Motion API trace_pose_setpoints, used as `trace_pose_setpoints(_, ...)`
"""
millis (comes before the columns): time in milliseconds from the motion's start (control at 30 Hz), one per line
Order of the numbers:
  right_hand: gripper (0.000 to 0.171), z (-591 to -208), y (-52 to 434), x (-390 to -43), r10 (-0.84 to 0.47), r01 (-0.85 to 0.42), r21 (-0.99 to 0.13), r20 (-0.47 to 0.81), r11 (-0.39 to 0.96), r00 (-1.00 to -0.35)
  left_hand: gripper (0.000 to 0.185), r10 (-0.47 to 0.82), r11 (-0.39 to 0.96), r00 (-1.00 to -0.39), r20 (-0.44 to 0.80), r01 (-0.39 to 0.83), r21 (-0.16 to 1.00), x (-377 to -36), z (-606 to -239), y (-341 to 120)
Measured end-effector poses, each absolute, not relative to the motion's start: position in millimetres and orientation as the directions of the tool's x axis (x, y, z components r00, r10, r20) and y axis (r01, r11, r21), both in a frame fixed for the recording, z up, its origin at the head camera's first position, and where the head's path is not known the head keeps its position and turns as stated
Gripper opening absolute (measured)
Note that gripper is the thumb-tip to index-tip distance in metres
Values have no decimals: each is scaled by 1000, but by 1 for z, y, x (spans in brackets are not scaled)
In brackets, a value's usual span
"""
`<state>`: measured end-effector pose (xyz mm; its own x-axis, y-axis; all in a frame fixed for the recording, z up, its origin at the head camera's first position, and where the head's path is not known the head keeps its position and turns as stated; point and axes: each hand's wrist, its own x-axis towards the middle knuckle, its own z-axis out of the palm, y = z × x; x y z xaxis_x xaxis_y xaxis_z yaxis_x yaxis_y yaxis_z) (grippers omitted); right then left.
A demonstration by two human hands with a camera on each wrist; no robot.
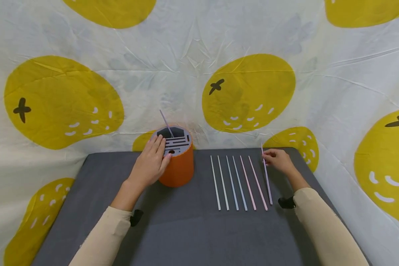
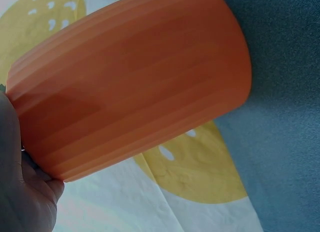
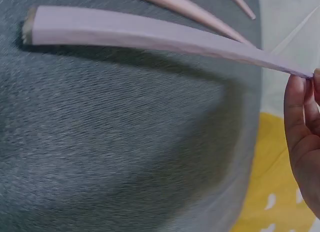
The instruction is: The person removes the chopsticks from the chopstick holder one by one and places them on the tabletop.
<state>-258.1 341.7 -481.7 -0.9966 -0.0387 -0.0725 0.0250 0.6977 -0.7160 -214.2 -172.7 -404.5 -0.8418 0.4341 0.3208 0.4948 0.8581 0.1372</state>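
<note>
Picking-up step: right hand (image 1: 278, 159) pinching purple stick (image 1: 267, 179) at 3 o'clock; left hand (image 1: 152, 162) flat on orange holder (image 1: 177, 166). Next: lift, aim at slot.

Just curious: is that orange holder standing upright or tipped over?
Upright. The holder stands on its base on the grey mat, slotted top facing up, one straw poking out; the left hand rests against it.

No text, label, brand, number or sign could be read in any view: none on the orange holder (image 1: 177, 168), the straws (image 1: 239, 183), the counter (image 1: 173, 229) or the patterned cloth (image 1: 186, 48).
</note>
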Motion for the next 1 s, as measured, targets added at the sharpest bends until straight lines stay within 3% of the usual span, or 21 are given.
trace_pose_setpoints(533, 38, -514, 346, -259, 40, 197, -732, -226, 653, -973, 65, 441, 849, -827, 349, 510, 135, -213, -405, -173)
trace_pose_setpoints(1000, 34, -527, 343, -255, 97, 226, -760, -212, 609, -973, 65, 439, 850, -825, 355, 510, 134, -214, -406, -172)
